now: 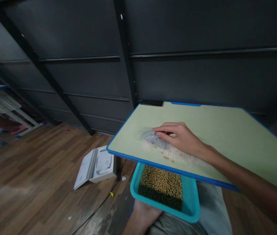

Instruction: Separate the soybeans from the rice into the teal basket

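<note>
My right hand (182,137) pinches a clear half-round protractor (153,138) that lies against the tabletop (216,124). Beside and below the protractor, white rice-like grains (177,154) are spread near the table's front edge, with several yellow beans (165,158) among them. Under that edge, a turquoise tray (191,205) rests on my left hand (144,212), whose fingers are hidden beneath it. Inside the tray are tan soybean-like beans (162,179) and a strip of small dark green beans (159,196).
A dark phone-like slab (151,103) lies at the table's far left corner. On the wooden floor (42,173) to the left are an open white box (101,164) and a black cable (96,209). A dark panelled wall (84,32) stands behind the table.
</note>
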Action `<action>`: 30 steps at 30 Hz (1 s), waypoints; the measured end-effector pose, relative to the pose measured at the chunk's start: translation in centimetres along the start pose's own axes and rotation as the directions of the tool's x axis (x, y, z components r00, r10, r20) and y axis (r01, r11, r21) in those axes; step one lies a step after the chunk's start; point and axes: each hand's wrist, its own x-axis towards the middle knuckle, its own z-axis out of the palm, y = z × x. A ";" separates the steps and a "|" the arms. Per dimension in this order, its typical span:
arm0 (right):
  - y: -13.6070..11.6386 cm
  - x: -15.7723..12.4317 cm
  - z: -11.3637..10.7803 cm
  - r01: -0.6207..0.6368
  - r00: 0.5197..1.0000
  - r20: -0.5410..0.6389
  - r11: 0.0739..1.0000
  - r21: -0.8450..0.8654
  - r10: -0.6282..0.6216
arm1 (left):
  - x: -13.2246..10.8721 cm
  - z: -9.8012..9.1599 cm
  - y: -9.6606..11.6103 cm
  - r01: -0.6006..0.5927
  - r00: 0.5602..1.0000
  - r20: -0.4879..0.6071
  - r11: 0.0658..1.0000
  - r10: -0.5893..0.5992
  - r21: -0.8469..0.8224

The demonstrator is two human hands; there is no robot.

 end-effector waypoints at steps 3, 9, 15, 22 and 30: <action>-0.3 0.0 -0.1 0.032 1.000 -0.001 0.999 -0.044 -0.032 | 0.1 -0.4 0.0 0.005 1.000 0.013 1.000 -0.005 -0.029; -0.6 -0.3 -0.5 0.041 0.998 0.042 0.989 -0.145 -0.035 | 0.3 -1.8 0.3 -0.028 0.999 0.042 0.999 0.029 -0.026; -0.5 -0.7 -0.9 -0.013 1.000 0.025 0.978 -0.210 0.018 | 0.2 -2.2 0.4 -0.014 0.999 0.049 0.999 0.017 -0.051; -0.6 -0.8 -0.9 -0.021 0.998 0.057 0.986 -0.166 0.031 | 0.0 -0.8 0.6 0.011 1.000 0.017 0.999 -0.011 -0.052; -0.7 -1.0 -1.2 -0.070 0.995 0.071 0.995 -0.075 0.075 | -0.2 -0.4 0.6 -0.002 1.000 0.030 0.999 0.004 -0.044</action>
